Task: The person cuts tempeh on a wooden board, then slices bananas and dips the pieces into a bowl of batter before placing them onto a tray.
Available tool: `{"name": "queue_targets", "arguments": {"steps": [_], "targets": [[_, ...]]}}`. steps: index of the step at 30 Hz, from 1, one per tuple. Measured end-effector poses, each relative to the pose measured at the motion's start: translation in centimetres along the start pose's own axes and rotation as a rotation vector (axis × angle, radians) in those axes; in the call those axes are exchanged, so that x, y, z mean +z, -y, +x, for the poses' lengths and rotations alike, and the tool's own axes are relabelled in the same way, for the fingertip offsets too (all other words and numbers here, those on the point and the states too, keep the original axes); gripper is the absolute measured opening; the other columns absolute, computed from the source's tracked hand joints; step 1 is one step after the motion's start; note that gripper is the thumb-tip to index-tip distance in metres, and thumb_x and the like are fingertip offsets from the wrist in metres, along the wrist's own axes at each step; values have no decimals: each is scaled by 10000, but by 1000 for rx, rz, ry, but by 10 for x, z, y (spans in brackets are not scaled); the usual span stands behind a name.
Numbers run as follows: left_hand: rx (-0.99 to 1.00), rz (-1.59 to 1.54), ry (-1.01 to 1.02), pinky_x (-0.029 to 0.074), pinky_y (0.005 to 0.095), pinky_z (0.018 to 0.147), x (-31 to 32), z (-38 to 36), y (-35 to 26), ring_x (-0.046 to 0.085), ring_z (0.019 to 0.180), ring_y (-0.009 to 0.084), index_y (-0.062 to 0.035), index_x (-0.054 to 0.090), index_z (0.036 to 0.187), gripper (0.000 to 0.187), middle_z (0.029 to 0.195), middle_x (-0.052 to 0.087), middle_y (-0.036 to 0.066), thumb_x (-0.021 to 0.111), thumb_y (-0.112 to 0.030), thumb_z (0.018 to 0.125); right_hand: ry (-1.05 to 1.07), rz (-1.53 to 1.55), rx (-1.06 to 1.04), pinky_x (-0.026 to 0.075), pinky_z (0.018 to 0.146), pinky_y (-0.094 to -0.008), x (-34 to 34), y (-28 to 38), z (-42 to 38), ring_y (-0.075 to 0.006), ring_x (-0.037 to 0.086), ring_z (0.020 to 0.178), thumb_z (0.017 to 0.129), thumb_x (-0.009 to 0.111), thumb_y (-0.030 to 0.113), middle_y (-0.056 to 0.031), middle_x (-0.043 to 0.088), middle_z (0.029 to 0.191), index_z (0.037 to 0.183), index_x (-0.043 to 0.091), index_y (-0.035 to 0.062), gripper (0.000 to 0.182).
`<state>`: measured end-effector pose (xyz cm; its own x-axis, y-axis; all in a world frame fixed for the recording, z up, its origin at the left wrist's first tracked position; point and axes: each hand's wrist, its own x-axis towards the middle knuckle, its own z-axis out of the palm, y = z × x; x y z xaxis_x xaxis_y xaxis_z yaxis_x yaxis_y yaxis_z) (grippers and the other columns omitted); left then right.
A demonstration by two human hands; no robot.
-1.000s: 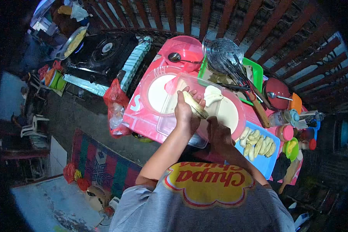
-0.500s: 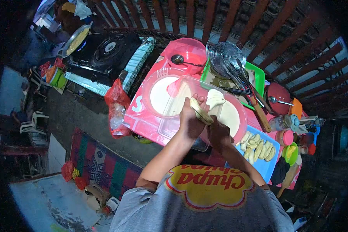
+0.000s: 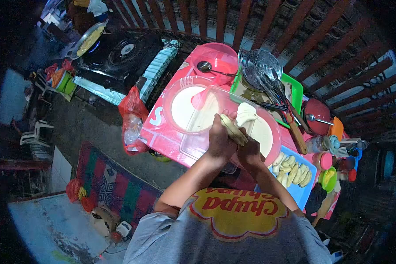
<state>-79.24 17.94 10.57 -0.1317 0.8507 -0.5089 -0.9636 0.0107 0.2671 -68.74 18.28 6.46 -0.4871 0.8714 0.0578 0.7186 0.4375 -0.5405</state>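
A peeled banana (image 3: 233,130) lies slanted in my left hand (image 3: 221,140), whose fingers are wrapped round it over a clear plastic container (image 3: 193,145). My right hand (image 3: 251,152) is closed against the banana's near end; whatever its fingers hold is hidden. Just beyond my hands, a pale banana cut into a fan (image 3: 246,113) rests at the container's right side. A bowl of white batter (image 3: 187,108) stands on the left, partly under the container. Another bowl of pale batter (image 3: 264,134) is to the right of my hands. Several peeled bananas (image 3: 292,169) lie on a blue tray (image 3: 301,193).
A green tray (image 3: 298,94) bears a glass plate (image 3: 260,66) and tongs. At the back, a pink bowl (image 3: 215,53) holds a ladle (image 3: 204,67). Jars (image 3: 322,160) line the right edge. Left are a red plastic bag (image 3: 133,116), a stove (image 3: 119,57) and a frying pan (image 3: 89,40).
My hands have drawn slightly closer together around the banana, with my left hand shifted a little right and down. The view has tilted slightly. The fan-cut banana stays in place.
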Motion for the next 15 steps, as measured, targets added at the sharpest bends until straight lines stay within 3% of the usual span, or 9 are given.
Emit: {"name": "queue_targets", "arguments": {"steps": [5,8,10,12,14,15], "targets": [[25,77,135,321,388,890,-8,-2,1,388,1080,233,-78,272,1173,452,1073,423,79,323,-396,856,45,-54,-14,440,588,-407,0,-4,0,-320,554,672,757,442,125,-153,544,723,891,424,80,143],[-11,85,220,323,391,881,-2,-5,1,367,1101,233,-82,254,1194,470,1107,403,73,307,-408,860,121,-64,156,439,614,-399,-7,-2,0,-312,552,724,762,423,128,-151,551,772,867,429,78,116],[-53,16,293,326,384,877,-5,3,6,383,1086,222,-75,268,1192,463,1107,411,80,296,-402,865,-107,-136,31,442,585,-372,-15,-8,-3,-275,550,696,734,443,117,-117,541,761,811,428,76,89],[-101,-50,371,330,378,874,-15,9,13,399,1071,211,-68,281,1190,457,1107,419,87,284,-395,870,-138,-289,-29,438,565,-359,-35,-4,-2,-259,542,657,719,453,113,-102,524,738,821,438,71,111],[476,1399,434,370,349,841,-30,9,19,455,998,192,-66,332,1167,424,1089,448,105,291,-371,876,-188,-539,-139,423,518,-326,-46,-10,0,-212,510,573,673,480,113,-65,473,674,892,473,55,227],[468,1400,451,370,349,841,-29,11,25,455,998,192,-66,332,1167,424,1089,448,105,291,-371,876,-193,-544,-123,423,518,-326,-50,-14,0,-212,510,573,673,480,113,-65,473,674,892,473,55,227]]}}
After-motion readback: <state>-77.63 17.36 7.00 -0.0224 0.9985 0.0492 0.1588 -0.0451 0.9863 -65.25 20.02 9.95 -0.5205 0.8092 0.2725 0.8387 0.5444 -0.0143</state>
